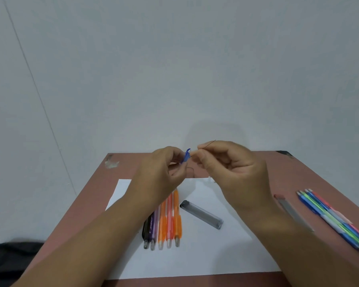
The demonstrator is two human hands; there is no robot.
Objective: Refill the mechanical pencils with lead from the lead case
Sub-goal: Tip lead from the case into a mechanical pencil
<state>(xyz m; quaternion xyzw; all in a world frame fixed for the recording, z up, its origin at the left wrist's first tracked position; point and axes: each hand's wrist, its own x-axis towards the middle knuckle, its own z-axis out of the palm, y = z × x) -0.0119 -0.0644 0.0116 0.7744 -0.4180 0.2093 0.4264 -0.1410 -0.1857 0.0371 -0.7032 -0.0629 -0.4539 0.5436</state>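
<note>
Surface: reddish-brown table (247,162) against a plain pale wall, with a white sheet of paper (195,255) spread across its near middle; we work over this.
Near edge, left: we count five pencils (163,222) lying side by side on the paper, tips toward us: one black, one purple, three orange or pink.
Paper, middle: one clear grey lead case (201,214) lies slantwise just beside that row.
Right edge: a second, red-capped case (292,212), blurred, lies off the paper; beyond it a bundle of pencils (332,216) in blue, green and red. We make out about four, but cannot count them surely.
Left hand (164,175): raised over the far part of the paper, fingers curled round the blue pencil (186,156), only its top showing.
Right hand (232,168): thumb and forefinger pinch one thin lead (210,143), its lower end at the pencil's open top.
Risk, breakage: we judge the lead may snap if it meets the rim at an angle or we pinch too hard.
Risk, loss: a slip would drop it onto the table, where it is hard to see.
Far corners: one scuffed patch at each.
</note>
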